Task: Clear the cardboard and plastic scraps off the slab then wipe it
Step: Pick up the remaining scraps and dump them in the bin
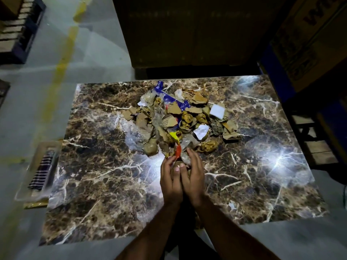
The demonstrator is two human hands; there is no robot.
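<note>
Two forearms: reaching in from the near edge, converging over the middle of the slab.
Left hand (pixel 171 180): cupped beside the right, fingers curled inward round a small wad of scraps; exact hold partly hidden.
Right hand (pixel 193 177): pressed against the left, fingers bent over the same wad, thumb tucked between the palms.
Red scrap (pixel 178 151): sticking up just past the fingertips, touching the near end of the heap.
Slab (pixel 105 184): brown marble pattern with white veins, lying flat on a grey floor (pixel 93 53), bright glare on the right part.
Scrap heap (pixel 180 119): piled on the far middle of the slab; torn cardboard pieces, crumpled clear plastic, white paper bits, a yellow sliver.
Blue wrapper (pixel 169 96): draped over the far side of the heap.
Clear tray (pixel 40 171): just beside the slab's left edge, holding a striped cloth (pixel 42 170).
Yellow line (pixel 63 59): painted on the floor, far left.
Cardboard box (pixel 311 38): far right, printed lettering, too dark to read.
</note>
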